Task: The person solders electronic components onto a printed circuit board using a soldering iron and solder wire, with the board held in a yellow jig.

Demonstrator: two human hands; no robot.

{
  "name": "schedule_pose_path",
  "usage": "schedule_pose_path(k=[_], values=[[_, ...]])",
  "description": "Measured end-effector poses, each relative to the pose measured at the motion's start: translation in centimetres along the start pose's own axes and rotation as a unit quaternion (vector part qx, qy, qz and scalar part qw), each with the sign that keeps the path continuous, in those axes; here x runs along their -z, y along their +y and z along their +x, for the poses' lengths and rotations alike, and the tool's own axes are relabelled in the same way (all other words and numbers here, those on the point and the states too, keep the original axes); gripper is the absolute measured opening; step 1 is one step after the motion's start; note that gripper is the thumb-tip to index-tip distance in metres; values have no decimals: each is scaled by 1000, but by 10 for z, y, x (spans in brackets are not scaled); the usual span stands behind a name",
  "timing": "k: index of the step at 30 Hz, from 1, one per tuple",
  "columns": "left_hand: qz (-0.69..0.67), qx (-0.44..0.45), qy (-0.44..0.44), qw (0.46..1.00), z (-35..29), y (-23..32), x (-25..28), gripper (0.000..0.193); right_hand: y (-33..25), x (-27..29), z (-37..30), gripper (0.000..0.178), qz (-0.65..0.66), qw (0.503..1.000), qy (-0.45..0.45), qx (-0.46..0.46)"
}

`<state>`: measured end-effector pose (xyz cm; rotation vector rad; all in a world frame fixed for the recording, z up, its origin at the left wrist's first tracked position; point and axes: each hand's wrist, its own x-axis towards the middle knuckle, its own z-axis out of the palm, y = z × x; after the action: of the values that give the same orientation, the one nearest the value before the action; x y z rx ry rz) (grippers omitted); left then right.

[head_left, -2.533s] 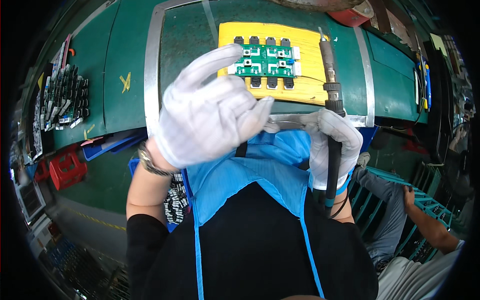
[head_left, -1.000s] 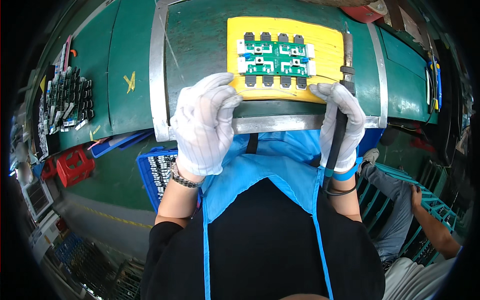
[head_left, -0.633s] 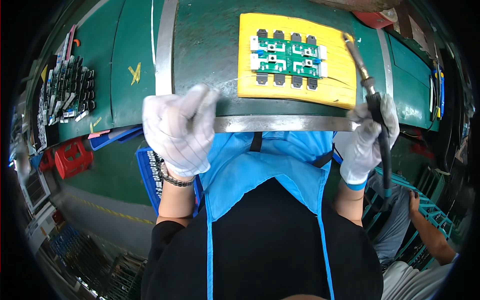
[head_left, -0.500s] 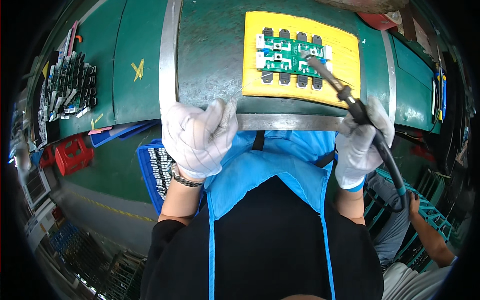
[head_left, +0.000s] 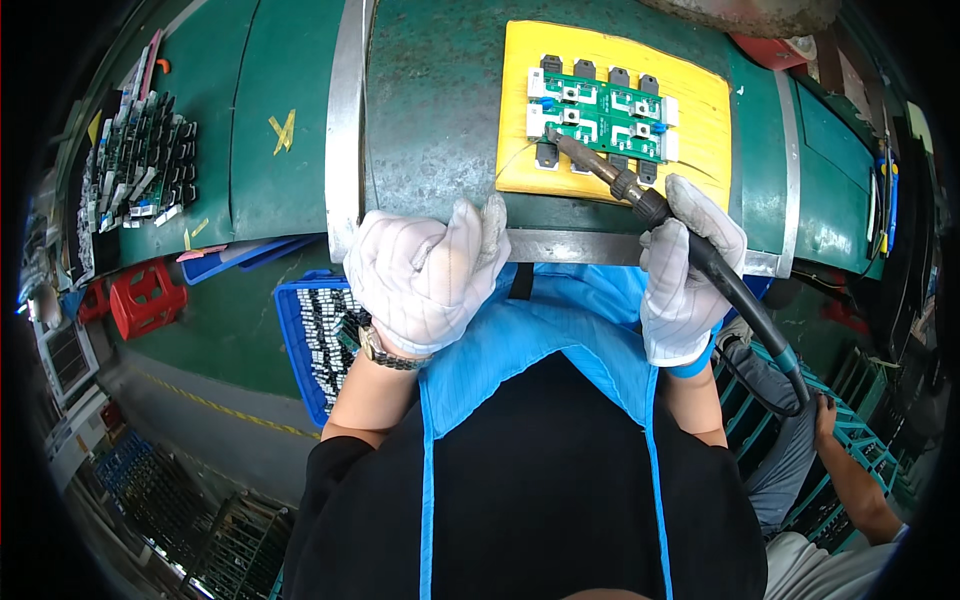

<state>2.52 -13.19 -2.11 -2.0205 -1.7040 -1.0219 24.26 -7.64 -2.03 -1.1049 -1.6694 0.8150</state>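
In my gloved right hand point(head_left: 690, 270) is a soldering iron point(head_left: 645, 200), its fingers closed round the black handle. The iron's tip touches or hovers just over the near left part of a green circuit board point(head_left: 603, 112); which of the two I cannot tell. Black tabbed parts point(head_left: 547, 154) stick out along the board's far and near sides, and white connectors point(head_left: 670, 112) sit at its ends. The board rests on a yellow pad point(head_left: 700, 180). My gloved left hand point(head_left: 425, 270) is pinched at the bench edge on a thin solder wire point(head_left: 515, 157) that runs toward the board.
A metal strip point(head_left: 580, 246) edges the green bench point(head_left: 430, 120). Many finished-looking boards point(head_left: 145, 165) are heaped at the far left. Below stand a blue bin point(head_left: 290, 340) of small parts and a red stool point(head_left: 148, 300). Another person's arm point(head_left: 850, 480) shows at the lower right.
The soldering iron's tip has moved left across the board, from its right half to its near left part. My left hand has shifted slightly right.
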Motion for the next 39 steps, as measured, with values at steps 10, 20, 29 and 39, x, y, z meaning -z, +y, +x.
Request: schedule_pose_path(k=[10, 20, 29, 39], values=[[16, -57, 16, 998, 7, -1, -7, 37, 4, 2, 2, 28, -17, 999, -24, 22], [35, -71, 24, 997, 12, 1, -12, 38, 8, 4, 3, 30, -71, 994, -48, 66], [27, -55, 14, 998, 8, 2, -1, 35, 10, 13, 2, 29, -22, 998, -61, 24], [18, -63, 19, 998, 10, -1, -15, 38, 8, 1, 1, 28, -2, 999, 8, 49]])
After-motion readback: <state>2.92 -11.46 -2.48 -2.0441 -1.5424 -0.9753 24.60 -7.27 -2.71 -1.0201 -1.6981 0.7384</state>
